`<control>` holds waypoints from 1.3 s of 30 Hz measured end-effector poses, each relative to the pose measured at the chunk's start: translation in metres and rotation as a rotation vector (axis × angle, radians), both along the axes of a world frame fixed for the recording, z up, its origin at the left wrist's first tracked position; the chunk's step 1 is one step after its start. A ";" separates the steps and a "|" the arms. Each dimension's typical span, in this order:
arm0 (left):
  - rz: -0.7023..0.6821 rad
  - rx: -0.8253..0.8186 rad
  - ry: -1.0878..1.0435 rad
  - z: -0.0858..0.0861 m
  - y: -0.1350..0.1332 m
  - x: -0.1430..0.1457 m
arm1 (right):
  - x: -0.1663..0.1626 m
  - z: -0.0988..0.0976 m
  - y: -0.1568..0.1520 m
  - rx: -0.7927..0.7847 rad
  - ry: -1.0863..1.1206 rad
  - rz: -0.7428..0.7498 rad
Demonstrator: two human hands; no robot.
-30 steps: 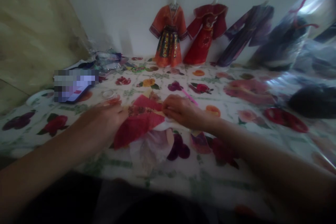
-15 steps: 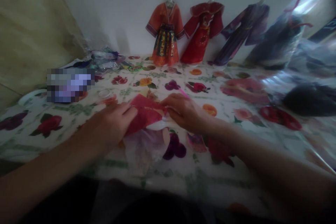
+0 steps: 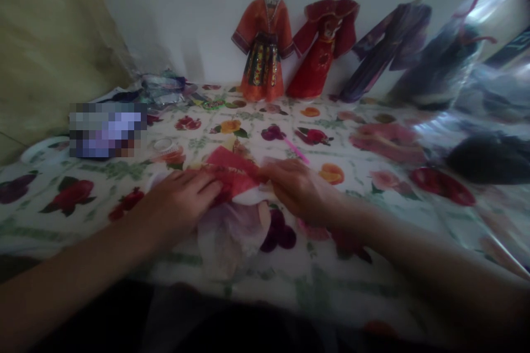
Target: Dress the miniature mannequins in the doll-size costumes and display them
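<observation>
Between my hands lies a small piece of red cloth (image 3: pixel 234 168), with paler sheer fabric (image 3: pixel 232 231) hanging from its near side onto the table. My left hand (image 3: pixel 186 196) has its fingers bent over the cloth's left part, gripping it. Closed in a pinch, my right hand (image 3: pixel 296 187) holds the right edge of the cloth, by a white strip. Motion blur and the fingers hide the exact grip points. Just beyond my right hand, a thin pink stick (image 3: pixel 296 150) rests on the tablecloth.
Miniature robes stand along the wall: an orange one (image 3: pixel 265 49), a red one (image 3: pixel 325 47) and a purple one (image 3: pixel 385 49). A roll of tape (image 3: pixel 164 146) and plastic packets (image 3: pixel 163 88) are at left. A dark rounded object (image 3: pixel 492 157) sits at right on the fruit-patterned tablecloth (image 3: pixel 248 121).
The red cloth has dropped flatter, and its raised fold has lowered. My left fingers have shifted over it. My right hand sits slightly lower, showing more of the pink stick.
</observation>
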State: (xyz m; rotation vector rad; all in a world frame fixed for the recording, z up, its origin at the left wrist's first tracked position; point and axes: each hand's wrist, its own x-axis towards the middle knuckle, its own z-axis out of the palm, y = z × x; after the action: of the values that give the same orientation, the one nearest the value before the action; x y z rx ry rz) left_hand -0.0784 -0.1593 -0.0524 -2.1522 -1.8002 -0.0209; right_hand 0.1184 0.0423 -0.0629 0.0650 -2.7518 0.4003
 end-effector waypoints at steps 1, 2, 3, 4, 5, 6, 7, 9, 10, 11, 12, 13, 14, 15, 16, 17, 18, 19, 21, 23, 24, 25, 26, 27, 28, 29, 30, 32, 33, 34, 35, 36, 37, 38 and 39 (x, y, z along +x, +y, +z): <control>-0.009 0.006 0.003 0.000 -0.001 -0.001 | 0.001 0.000 0.000 0.000 0.000 0.011; -0.017 0.005 0.003 0.000 -0.002 -0.002 | 0.002 0.001 -0.001 0.001 0.000 0.023; -0.029 0.004 -0.002 0.000 -0.003 -0.004 | 0.002 0.001 -0.002 0.002 0.000 0.033; -0.040 0.000 -0.008 0.000 -0.004 -0.005 | 0.003 0.002 -0.003 0.004 0.003 0.039; -0.043 -0.005 -0.013 0.000 -0.005 -0.006 | 0.004 0.003 -0.004 0.008 0.006 0.041; -0.038 -0.007 -0.016 0.000 -0.006 -0.007 | 0.005 0.004 -0.005 0.014 0.009 0.041; -0.031 -0.006 -0.016 0.001 -0.006 -0.007 | 0.006 0.005 -0.006 0.020 0.017 0.041; -0.019 0.008 -0.018 0.001 -0.008 -0.005 | 0.009 0.007 -0.008 0.025 0.038 0.044; -0.018 0.019 -0.025 0.001 -0.008 -0.003 | 0.010 0.007 -0.008 0.022 0.052 0.046; -0.025 0.035 -0.037 0.001 -0.009 0.000 | 0.010 0.007 -0.009 0.014 0.070 0.047; -0.041 0.054 -0.050 0.001 -0.009 0.003 | 0.011 0.007 -0.009 0.001 0.090 0.045; -0.063 0.072 -0.060 0.000 -0.009 0.006 | 0.011 0.007 -0.009 -0.015 0.102 0.042; -0.092 0.085 -0.067 -0.002 -0.009 0.008 | 0.011 0.006 -0.010 -0.033 0.104 0.034; -0.117 0.095 -0.069 -0.004 -0.009 0.009 | 0.011 0.005 -0.010 -0.049 0.099 0.027; -0.137 0.103 -0.063 -0.006 -0.009 0.009 | 0.011 0.004 -0.010 -0.064 0.084 0.018; -0.146 0.108 -0.054 -0.008 -0.009 0.009 | 0.011 0.003 -0.010 -0.076 0.064 0.013; -0.145 0.106 -0.044 -0.010 -0.009 0.007 | 0.011 0.002 -0.010 -0.084 0.048 0.009; -0.140 0.102 -0.033 -0.011 -0.010 0.006 | 0.010 0.001 -0.010 -0.091 0.041 0.007; -0.135 0.094 -0.004 -0.012 -0.011 0.002 | 0.010 0.000 -0.010 -0.109 0.038 0.016; -0.141 0.084 0.021 -0.012 -0.013 -0.001 | 0.011 -0.001 -0.010 -0.135 0.042 0.027; -0.138 0.080 0.025 -0.011 -0.014 -0.002 | 0.011 -0.001 -0.009 -0.148 0.043 0.030; -0.127 0.071 0.023 -0.011 -0.014 -0.003 | 0.012 -0.001 -0.008 -0.156 0.041 0.031; -0.113 0.069 0.014 -0.010 -0.015 -0.004 | 0.012 -0.001 -0.008 -0.161 0.036 0.033; -0.097 0.068 0.003 -0.011 -0.016 -0.004 | 0.013 -0.001 -0.008 -0.164 0.035 0.035; -0.087 0.069 -0.009 -0.011 -0.016 -0.005 | 0.013 -0.001 -0.007 -0.168 0.030 0.035; -0.084 0.062 -0.018 -0.012 -0.017 -0.005 | 0.013 -0.001 -0.007 -0.172 0.030 0.031; -0.085 0.053 -0.026 -0.014 -0.017 -0.006 | 0.013 -0.001 -0.007 -0.172 0.032 0.025; -0.094 0.030 -0.029 -0.016 -0.017 -0.007 | 0.013 -0.002 -0.008 -0.160 0.043 0.011; -0.105 0.029 -0.021 -0.017 -0.016 -0.008 | 0.013 -0.003 -0.008 -0.151 0.044 0.007; -0.119 0.040 -0.010 -0.018 -0.016 -0.008 | 0.013 -0.003 -0.008 -0.141 0.043 0.008; -0.129 0.052 -0.002 -0.019 -0.016 -0.008 | 0.013 -0.004 -0.008 -0.138 0.044 0.012; -0.140 0.064 0.000 -0.020 -0.016 -0.008 | 0.013 -0.005 -0.008 -0.141 0.046 0.015; -0.143 0.068 -0.010 -0.020 -0.016 -0.008 | 0.013 -0.005 -0.008 -0.149 0.051 0.017; -0.137 0.068 -0.029 -0.020 -0.015 -0.007 | 0.013 -0.005 -0.008 -0.162 0.053 0.020; -0.122 0.064 -0.050 -0.020 -0.015 -0.006 | 0.013 -0.006 -0.007 -0.174 0.057 0.024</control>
State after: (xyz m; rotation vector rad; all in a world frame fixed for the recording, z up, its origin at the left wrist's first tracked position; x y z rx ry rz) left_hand -0.0842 -0.1746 -0.0724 -2.2307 -1.6690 -0.1611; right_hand 0.1315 0.0351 -0.0685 0.0635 -2.6507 0.6329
